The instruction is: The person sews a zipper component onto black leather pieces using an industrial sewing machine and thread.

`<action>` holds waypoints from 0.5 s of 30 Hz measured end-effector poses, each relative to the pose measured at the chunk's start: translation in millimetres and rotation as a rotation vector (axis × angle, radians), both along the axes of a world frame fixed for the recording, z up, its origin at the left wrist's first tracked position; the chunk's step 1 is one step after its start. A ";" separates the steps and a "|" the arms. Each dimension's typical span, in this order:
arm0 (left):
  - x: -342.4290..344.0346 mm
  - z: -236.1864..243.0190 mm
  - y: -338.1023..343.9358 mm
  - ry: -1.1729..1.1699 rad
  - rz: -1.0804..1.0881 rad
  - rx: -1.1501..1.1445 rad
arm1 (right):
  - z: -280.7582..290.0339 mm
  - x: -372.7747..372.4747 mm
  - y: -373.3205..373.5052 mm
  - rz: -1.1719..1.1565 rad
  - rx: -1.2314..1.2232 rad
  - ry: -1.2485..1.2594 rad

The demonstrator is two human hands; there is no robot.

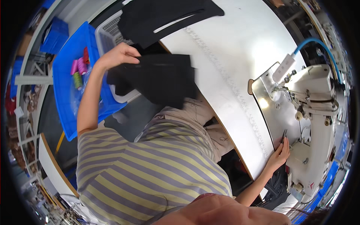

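Note:
My left hand (120, 57) pinches the upper edge of a black fabric piece (165, 77), raised over my lap and the gap beside the table. The cloth hangs down, slightly blurred. On the right, my right hand (279, 155) rests at the edge of the sewing machine's metal plate. Its fingers are closed on a small dark two-pronged tool (285, 134), which looks like tweezers. The white sewing machine (315, 90) stands just beyond that hand. Another black fabric piece (168, 18), with a long slit, lies across the table's far left corner.
A blue bin (65, 101) at left holds thread spools (78, 66) and clear plastic. Beside it stands a white plastic basket (107, 32). The white table (225, 56) carries a ruler-like marked strip. Dark material (275, 187) lies near my right forearm. A blue hose (318, 40) arches above the machine.

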State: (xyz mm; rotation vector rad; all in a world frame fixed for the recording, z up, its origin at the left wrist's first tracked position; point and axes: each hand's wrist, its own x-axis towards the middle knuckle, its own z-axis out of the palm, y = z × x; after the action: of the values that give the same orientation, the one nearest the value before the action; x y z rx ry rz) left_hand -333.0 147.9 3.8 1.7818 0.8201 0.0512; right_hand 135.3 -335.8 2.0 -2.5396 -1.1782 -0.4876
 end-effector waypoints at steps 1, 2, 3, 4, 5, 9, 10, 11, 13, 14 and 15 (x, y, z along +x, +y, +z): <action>-20.2 -13.8 13.5 0.060 0.098 -0.030 | -0.4 -0.2 -0.7 0.015 0.002 -0.004; -33.7 -28.7 28.6 0.169 0.087 0.061 | -1.3 0.2 -1.6 0.010 0.002 -0.008; -39.0 -47.1 40.7 0.156 0.088 0.063 | -2.4 1.1 -2.5 0.004 0.015 -0.012; -39.9 -64.7 49.2 0.217 0.156 0.174 | -3.4 2.6 -3.8 0.007 0.031 -0.006; -39.1 -77.6 54.4 0.299 0.247 0.296 | -4.5 4.5 -4.9 0.005 0.010 -0.008; -22.4 -56.5 54.0 0.484 0.197 0.721 | -7.5 15.8 -9.5 -0.053 -0.013 -0.057; -19.1 -29.5 52.1 0.715 0.120 0.884 | -8.3 19.3 -9.5 -0.092 -0.053 -0.049; -12.0 2.4 55.1 0.792 0.153 0.866 | -8.9 23.0 -8.9 -0.080 -0.035 -0.087; 12.7 59.5 56.1 0.525 0.412 0.833 | -10.9 30.5 -4.4 -0.102 -0.067 -0.091; 36.6 78.7 61.3 0.374 0.281 0.904 | -11.8 33.6 -0.8 -0.106 -0.066 -0.139; 69.8 83.7 65.8 0.190 0.092 1.086 | -11.9 35.6 2.9 -0.131 -0.065 -0.161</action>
State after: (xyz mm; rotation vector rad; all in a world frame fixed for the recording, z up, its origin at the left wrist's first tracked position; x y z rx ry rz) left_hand -263.2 213.7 87.5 2.7862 1.1179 0.4687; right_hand 170.9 -332.8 -9.9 -2.6881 -1.1003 -0.7077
